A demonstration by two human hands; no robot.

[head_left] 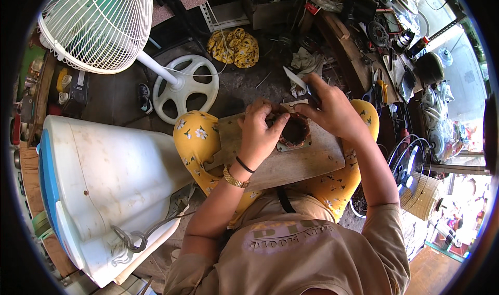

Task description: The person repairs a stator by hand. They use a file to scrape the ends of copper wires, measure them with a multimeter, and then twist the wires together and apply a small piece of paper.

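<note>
A motor stator (294, 131) with reddish-brown windings sits on a pale square base atop a worn wooden board (314, 162) across my legs. My left hand (257, 126) grips the stator's left and upper rim, thumb over the edge. My right hand (327, 107) is closed on a knife (296, 80) with a pale blade and dark handle, the blade pointing up and left above the stator. My right thumb is near the stator's upper right rim; whether it touches is unclear.
A white standing fan (96, 24) and large white plastic appliance (101, 191) are at left. A cluttered wooden bench (353, 45) with pliers and tools runs along the right, above a wire fan guard (410, 170). Yellow floral cloth (234, 48) lies on the floor ahead.
</note>
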